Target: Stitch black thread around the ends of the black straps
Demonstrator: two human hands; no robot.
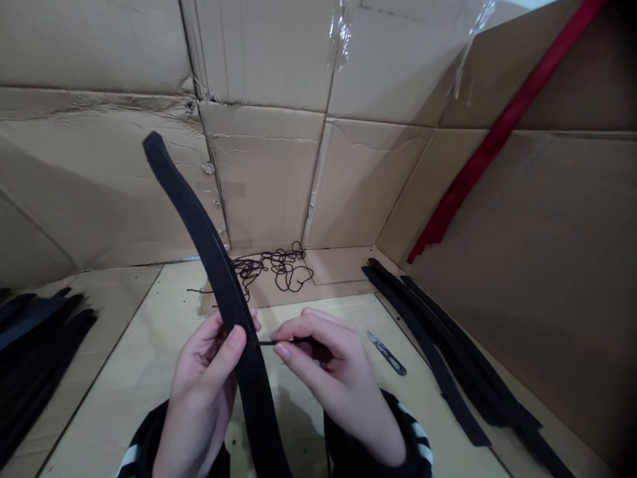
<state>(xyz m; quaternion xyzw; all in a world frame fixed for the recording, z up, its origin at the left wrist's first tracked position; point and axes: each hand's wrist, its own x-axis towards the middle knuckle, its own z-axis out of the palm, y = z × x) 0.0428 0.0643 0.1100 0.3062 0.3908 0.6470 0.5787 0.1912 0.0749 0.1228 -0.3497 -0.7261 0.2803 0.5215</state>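
My left hand (206, 375) grips a long, curved black strip (209, 249) near its middle, thumb pressed on its front face. The strip rises up and to the left, and its lower end runs down between my wrists. My right hand (331, 372) is closed in a pinch on a thin black thread (266, 342) that stretches level from the strip to my fingertips. Both hands hover just above the pale tabletop (149, 345).
A tangle of loose black thread (276, 265) lies at the back. Small thread snips (387, 353) rest right of my hands. Black strips are stacked at right (438, 338) and left (34, 345). Cardboard walls (273, 133) enclose the space; a red strip (492, 139) leans on the right one.
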